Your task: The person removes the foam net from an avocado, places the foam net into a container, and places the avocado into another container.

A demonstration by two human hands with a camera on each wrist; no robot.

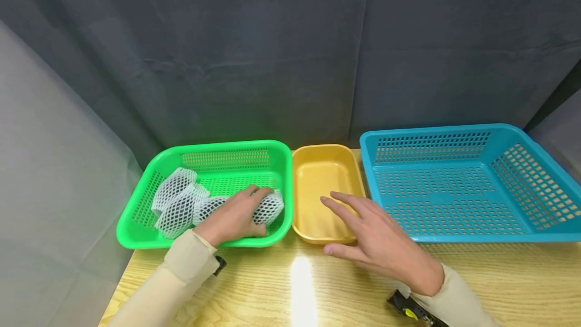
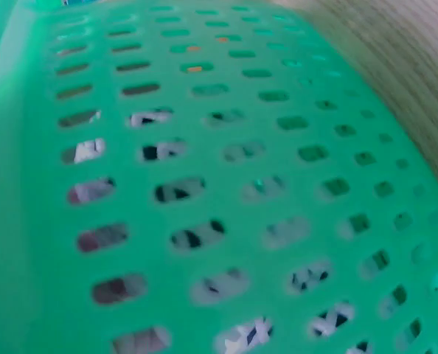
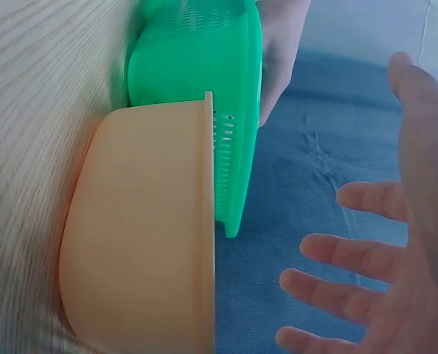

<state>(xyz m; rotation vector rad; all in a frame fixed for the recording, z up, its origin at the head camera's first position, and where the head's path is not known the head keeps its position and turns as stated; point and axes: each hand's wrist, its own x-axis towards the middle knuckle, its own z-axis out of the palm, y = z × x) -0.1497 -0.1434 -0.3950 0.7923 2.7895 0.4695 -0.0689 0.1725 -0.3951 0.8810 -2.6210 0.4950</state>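
In the head view my left hand [image 1: 238, 214] reaches into the green basket [image 1: 290, 180], its fingers and thumb around a dark item in white foam netting [image 1: 270, 208] at the basket's right end. Other netted items, an upper one [image 1: 174, 185], a lower one [image 1: 179, 216] and one beside the hand [image 1: 209, 208], lie to its left. The left wrist view shows only the slotted basket wall [image 2: 226, 173], which hides that hand. My right hand [image 1: 374, 231] hovers with spread fingers over the front right of the yellow tray [image 1: 313, 185], holding nothing.
A blue basket [image 1: 436, 183] stands on the right, beside the yellow tray. The wooden table [image 1: 254, 286] runs along the front. A dark curtain [image 1: 272, 64] hangs behind the containers, and a grey wall of cloth [image 1: 54, 165] is at the left.
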